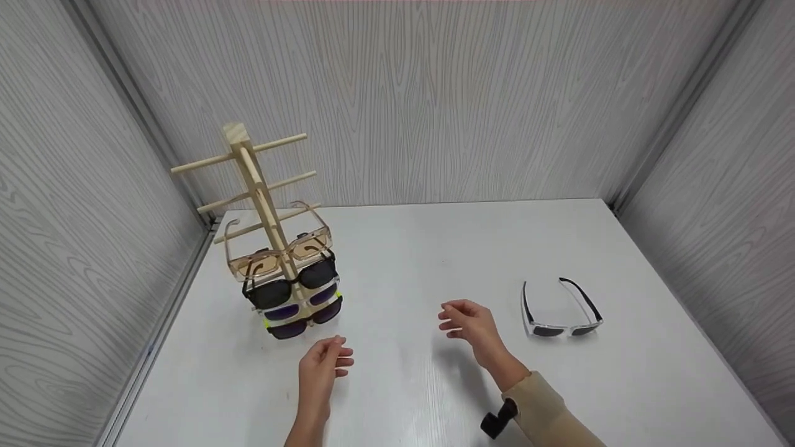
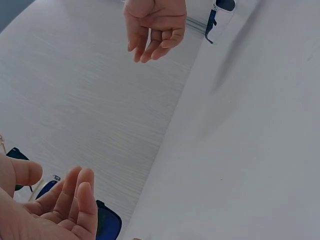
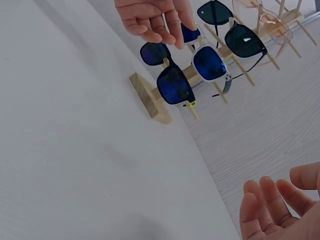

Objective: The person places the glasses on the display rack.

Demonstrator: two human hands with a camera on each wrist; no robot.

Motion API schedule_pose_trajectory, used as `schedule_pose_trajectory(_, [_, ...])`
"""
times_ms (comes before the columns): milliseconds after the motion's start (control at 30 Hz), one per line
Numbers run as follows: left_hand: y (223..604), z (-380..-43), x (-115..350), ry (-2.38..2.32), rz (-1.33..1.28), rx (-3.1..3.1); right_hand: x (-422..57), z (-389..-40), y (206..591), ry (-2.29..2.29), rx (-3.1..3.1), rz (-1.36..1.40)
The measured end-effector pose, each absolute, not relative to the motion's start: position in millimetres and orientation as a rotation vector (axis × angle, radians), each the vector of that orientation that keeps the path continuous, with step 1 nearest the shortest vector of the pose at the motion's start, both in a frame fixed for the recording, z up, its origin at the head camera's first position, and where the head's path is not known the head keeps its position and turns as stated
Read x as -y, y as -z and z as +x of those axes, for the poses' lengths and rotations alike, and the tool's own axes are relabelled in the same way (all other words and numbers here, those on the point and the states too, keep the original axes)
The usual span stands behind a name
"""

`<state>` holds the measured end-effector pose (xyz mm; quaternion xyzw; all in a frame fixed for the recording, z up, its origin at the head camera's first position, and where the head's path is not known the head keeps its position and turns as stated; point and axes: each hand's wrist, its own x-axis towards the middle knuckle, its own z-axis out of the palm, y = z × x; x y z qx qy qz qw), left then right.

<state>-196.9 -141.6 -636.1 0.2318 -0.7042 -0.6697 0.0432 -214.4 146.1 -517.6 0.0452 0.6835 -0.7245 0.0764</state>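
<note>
My left hand (image 1: 321, 366) hovers over the white table, just in front of the wooden sunglasses rack, fingers loosely bent and holding nothing. To its right, my right hand (image 1: 470, 327) is also raised above the table with relaxed fingers around empty air. The rack (image 1: 258, 186) carries several pairs stacked up its post: tan-tinted glasses (image 1: 258, 266) on top, black sunglasses (image 1: 271, 294) below, then a white-framed pair with blue lenses (image 3: 209, 63), and dark sunglasses with yellow-green temples (image 3: 175, 85) lowest. Clear-framed sunglasses with black temples (image 1: 549, 331) lie unfolded to the right of my right hand.
The rack's upper pegs (image 1: 281, 143) stick out bare to both sides. Grey wood-grain panels (image 1: 397, 99) wall the table (image 1: 422, 248) at the back and sides. A black device (image 1: 499, 419) sits by the right sleeve cuff.
</note>
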Motion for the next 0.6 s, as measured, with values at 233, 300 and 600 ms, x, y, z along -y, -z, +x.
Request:
schedule_pose_trajectory(233, [574, -175, 122, 2.124, 0.649, 2.165, -160, -211, 521, 2.171, -2.027, 0.281])
schedule_pose_trajectory(300, [549, -167, 116, 2.136, 0.665, 2.164, -164, -211, 522, 2.170, -2.031, 0.291])
schedule_pose_trajectory(600, [525, -163, 100, 2.181, 0.534, 2.168, -183, -211, 533, 2.209, -2.050, 0.387])
